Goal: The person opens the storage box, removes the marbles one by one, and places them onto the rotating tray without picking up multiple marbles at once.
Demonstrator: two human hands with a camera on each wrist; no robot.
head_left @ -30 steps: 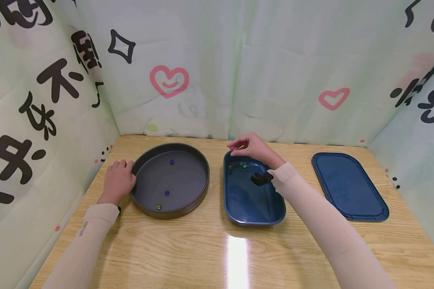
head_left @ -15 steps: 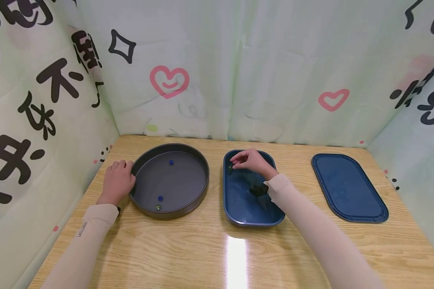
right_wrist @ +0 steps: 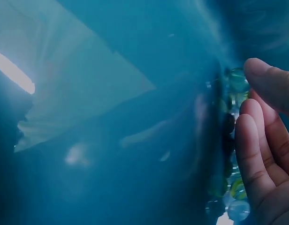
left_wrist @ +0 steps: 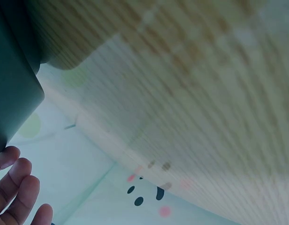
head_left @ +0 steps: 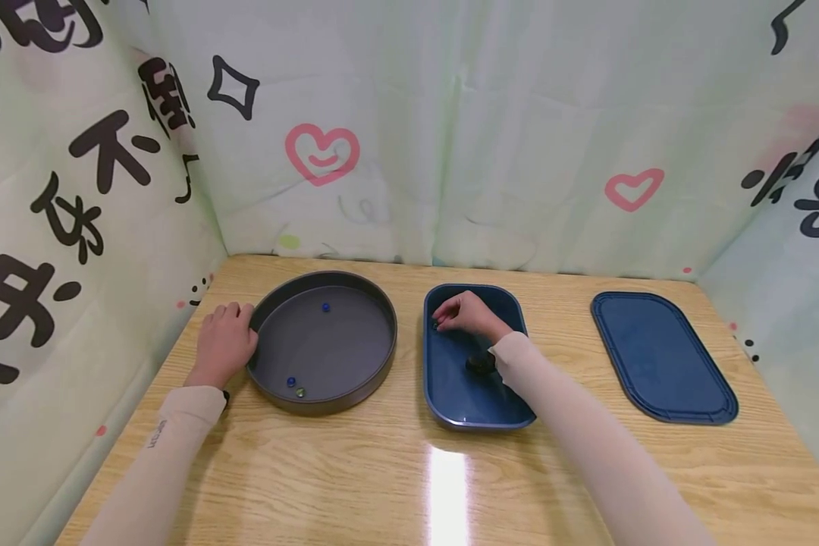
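My left hand rests against the left side of a round dark grey pan; loosely bent fingers lie by its wall in the left wrist view. Inside the pan are two blue marbles, one toward the back and one near the front, beside a yellowish glass marble. My right hand reaches down into a deep blue rectangular container. Its thumb and bent fingers touch glass marbles lined along the container's wall; I cannot tell whether one is pinched.
A flat blue lid lies at the right of the wooden table. Printed cloth hangs behind and on both sides. The container's raised rim surrounds my right hand.
My right hand has moved from above the container's back left corner down inside it, toward the marbles. The front blue marble has rolled left toward the yellowish one. My left hand has stayed put.
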